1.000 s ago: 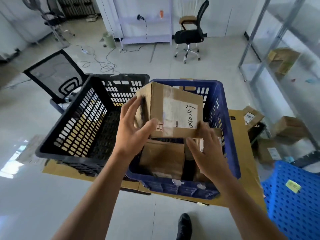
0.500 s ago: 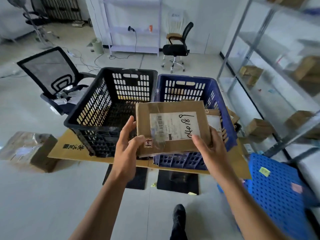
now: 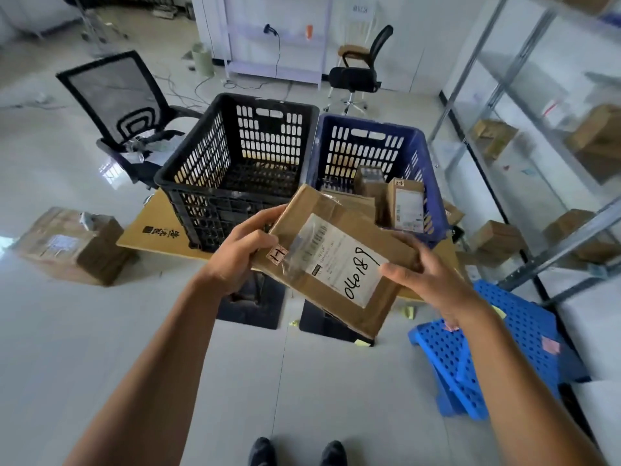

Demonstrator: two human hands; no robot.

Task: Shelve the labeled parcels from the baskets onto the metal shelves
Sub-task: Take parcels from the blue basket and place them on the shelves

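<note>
I hold a flat brown cardboard parcel [image 3: 332,260] with a white label and handwritten digits, tilted, in front of the baskets. My left hand [image 3: 240,252] grips its left edge, beside a small pink tag. My right hand [image 3: 426,277] grips its right edge. Behind it stands a blue basket [image 3: 426,163] with several smaller labeled parcels [image 3: 405,205] inside. Left of that is a black basket [image 3: 195,176], whose visible inside shows no parcels. The metal shelves [image 3: 524,112] rise at the right and carry several brown boxes [image 3: 594,136].
Both baskets rest on a flat cardboard sheet [image 3: 151,230]. A taped box [image 3: 72,243] lies on the floor at left. A black mesh chair [image 3: 121,105] stands behind the black basket. A blue plastic stool [image 3: 487,348] sits at right near the shelves. My shoes [image 3: 295,452] show below.
The parcel has come up out of the blue basket and toward me, and has turned so its label runs diagonally. The view has pulled back from the baskets.
</note>
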